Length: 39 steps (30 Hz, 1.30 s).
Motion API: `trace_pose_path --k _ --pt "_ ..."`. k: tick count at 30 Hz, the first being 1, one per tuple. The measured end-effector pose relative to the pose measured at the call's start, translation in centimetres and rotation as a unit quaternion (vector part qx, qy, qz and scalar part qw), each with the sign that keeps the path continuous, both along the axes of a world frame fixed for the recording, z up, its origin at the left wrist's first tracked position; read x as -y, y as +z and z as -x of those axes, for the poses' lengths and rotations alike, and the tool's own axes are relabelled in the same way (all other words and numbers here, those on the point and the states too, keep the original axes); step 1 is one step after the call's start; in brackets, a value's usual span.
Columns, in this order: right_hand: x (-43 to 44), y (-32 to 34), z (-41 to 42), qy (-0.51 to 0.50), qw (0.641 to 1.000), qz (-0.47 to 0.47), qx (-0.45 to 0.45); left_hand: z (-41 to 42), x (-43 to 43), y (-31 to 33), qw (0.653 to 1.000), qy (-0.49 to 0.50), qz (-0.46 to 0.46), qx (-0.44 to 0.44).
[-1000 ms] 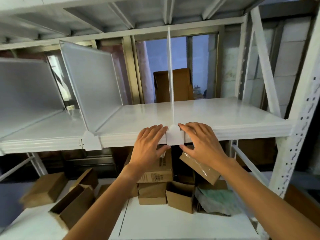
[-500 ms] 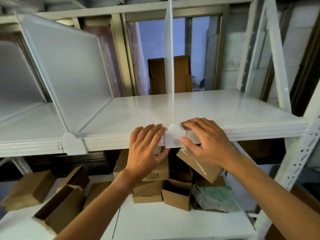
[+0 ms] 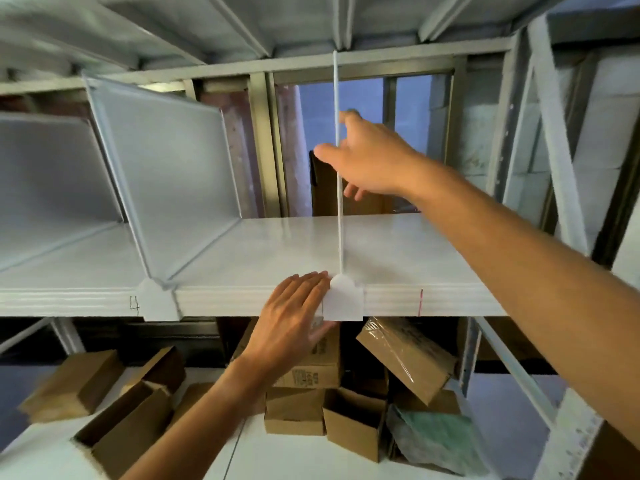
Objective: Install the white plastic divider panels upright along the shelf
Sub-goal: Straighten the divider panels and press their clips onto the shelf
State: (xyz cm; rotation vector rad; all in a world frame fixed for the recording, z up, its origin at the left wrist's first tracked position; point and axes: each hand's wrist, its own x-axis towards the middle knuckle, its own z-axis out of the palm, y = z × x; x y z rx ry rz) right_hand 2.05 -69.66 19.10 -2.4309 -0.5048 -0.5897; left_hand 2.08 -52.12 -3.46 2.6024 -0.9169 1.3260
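1. The right hand (image 3: 374, 157) has left the rounded white plastic front tab (image 3: 343, 299).
2. It now pinches the thin white plastic divider panel (image 3: 337, 98) midway up — thumb left, fingers right.

Thin white divider panel (image 3: 338, 216) stands upright, edge-on, pinched by the right hand (image 3: 370, 157); its front tab (image 3: 343, 301) touches the left hand (image 3: 291, 323) at the fingertips. A second panel (image 3: 166, 174) stands further left.

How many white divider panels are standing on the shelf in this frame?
3. Far-left panel, cut off by the frame; middle panel, left of centre; edge-on panel at centre, right hand gripping it. Others may stand beyond the frame.
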Motion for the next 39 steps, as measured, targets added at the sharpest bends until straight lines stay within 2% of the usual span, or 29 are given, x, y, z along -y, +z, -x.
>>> trace_pose_path --k 2,4,9,20,28,39 --pt "-0.6 0.8 0.2 0.014 0.996 0.010 -0.084 -0.1 -0.2 0.3 1.000 0.009 -0.015 0.008" --pt "-0.8 0.6 0.7 0.029 0.993 -0.006 -0.117 -0.1 -0.2 0.6 0.999 0.019 -0.030 0.019" --pt "-0.8 0.1 1.4 0.022 0.996 -0.021 -0.084 0.4 0.3 0.8 0.999 0.023 -0.039 0.017" --pt "1.2 0.1 1.6 0.008 0.995 -0.028 -0.091 -0.2 1.7 0.5 0.998 -0.021 -0.024 0.050" --pt "3.8 -0.1 1.9 -0.002 0.997 -0.030 -0.069 -0.8 3.9 -0.1 0.998 -0.035 -0.012 0.043" --pt "6.3 0.0 0.2 -0.004 0.997 0.011 -0.079 -1.0 5.5 0.0 0.998 -0.045 -0.013 0.040"
